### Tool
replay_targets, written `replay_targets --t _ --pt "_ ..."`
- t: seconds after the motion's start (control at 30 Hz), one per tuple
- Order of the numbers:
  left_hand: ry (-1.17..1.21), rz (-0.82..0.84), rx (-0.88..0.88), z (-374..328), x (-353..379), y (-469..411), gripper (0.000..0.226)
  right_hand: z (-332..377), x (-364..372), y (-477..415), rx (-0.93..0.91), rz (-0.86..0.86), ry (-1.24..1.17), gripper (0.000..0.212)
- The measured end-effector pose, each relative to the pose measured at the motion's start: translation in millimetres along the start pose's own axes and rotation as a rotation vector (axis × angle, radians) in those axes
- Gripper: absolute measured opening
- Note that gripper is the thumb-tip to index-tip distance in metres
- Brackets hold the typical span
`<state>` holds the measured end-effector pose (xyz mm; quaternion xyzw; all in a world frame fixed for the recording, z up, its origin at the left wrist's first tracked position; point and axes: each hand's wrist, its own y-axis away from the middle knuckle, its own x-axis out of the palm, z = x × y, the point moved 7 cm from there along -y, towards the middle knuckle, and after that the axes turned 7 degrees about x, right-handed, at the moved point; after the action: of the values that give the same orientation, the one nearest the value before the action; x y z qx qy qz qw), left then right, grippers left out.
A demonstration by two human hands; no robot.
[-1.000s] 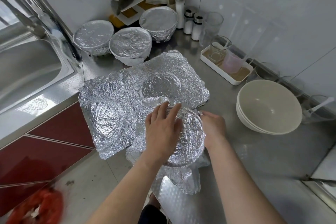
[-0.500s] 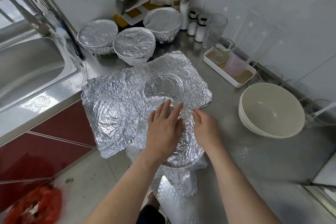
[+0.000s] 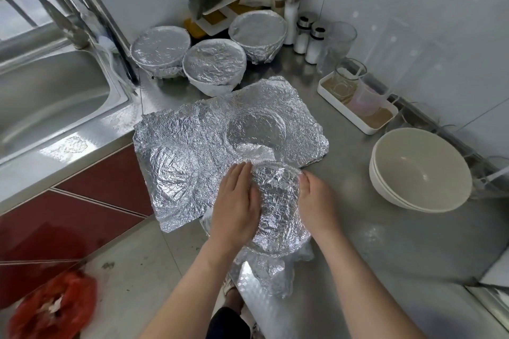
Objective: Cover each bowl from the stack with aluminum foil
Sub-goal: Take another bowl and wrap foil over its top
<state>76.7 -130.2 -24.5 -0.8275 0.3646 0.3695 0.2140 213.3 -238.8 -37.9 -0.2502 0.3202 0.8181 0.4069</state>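
Note:
A bowl wrapped in crinkled foil (image 3: 276, 212) sits at the counter's front edge. My left hand (image 3: 237, 206) lies flat on its left side, fingers straight, pressing the foil down. My right hand (image 3: 316, 203) presses the foil against the bowl's right rim. Loose foil hangs below the bowl over the counter edge. Behind it lie flat used foil sheets (image 3: 220, 140) bearing round bowl imprints. Three foil-covered bowls (image 3: 214, 66) stand at the back. A stack of bare white bowls (image 3: 418, 170) stands to the right.
A steel sink (image 3: 49, 96) lies on the left. At the back stand shakers (image 3: 308, 36), a glass (image 3: 338, 44) and a small shelf rack. A white tray (image 3: 355, 104) with cups is at back right. Red cabinet fronts and a red bag (image 3: 52, 308) are below left.
My left hand has slid from the bowl's top to its left side. My right hand moved from the far rim down to the right side, smoothing the foil.

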Motion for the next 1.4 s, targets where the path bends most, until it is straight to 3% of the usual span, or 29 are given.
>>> replay_targets --t 0.17,0.27,0.37,0.43,0.6,0.77,0.9,0.97,1.1,1.4 --pt "-0.010 0.127 0.081 2 -1 -14 0.054 -12 -1 16 0.041 -0.057 -0.127 0.030" --pt "-0.108 0.132 0.147 1 -5 -17 0.053 -18 -3 13 0.133 0.026 -0.246 0.044" --pt "-0.157 0.113 0.126 -3 -4 -10 0.054 -8 -5 2 0.107 0.135 -0.312 0.052" --pt "-0.134 0.107 0.102 -4 -2 -4 0.056 3 -2 0 0.052 0.182 -0.253 0.049" --pt "-0.082 0.105 0.097 -3 0 -6 0.055 10 -4 3 0.007 0.115 -0.126 0.042" --pt "-0.072 0.137 0.122 -8 4 2 0.056 -2 -5 11 -0.005 0.077 -0.104 0.030" --pt "-0.083 0.145 0.171 -14 7 10 0.057 -16 -10 21 0.014 0.051 -0.122 0.036" --pt "-0.092 0.135 0.196 -16 8 11 0.058 -14 -12 23 0.021 0.101 -0.158 0.025" --pt "-0.145 0.066 0.184 -22 5 15 0.052 -5 -10 18 0.040 0.231 -0.122 0.055" --pt "-0.116 0.027 0.120 -22 7 19 0.050 11 -5 10 -0.112 0.261 -0.002 0.042"
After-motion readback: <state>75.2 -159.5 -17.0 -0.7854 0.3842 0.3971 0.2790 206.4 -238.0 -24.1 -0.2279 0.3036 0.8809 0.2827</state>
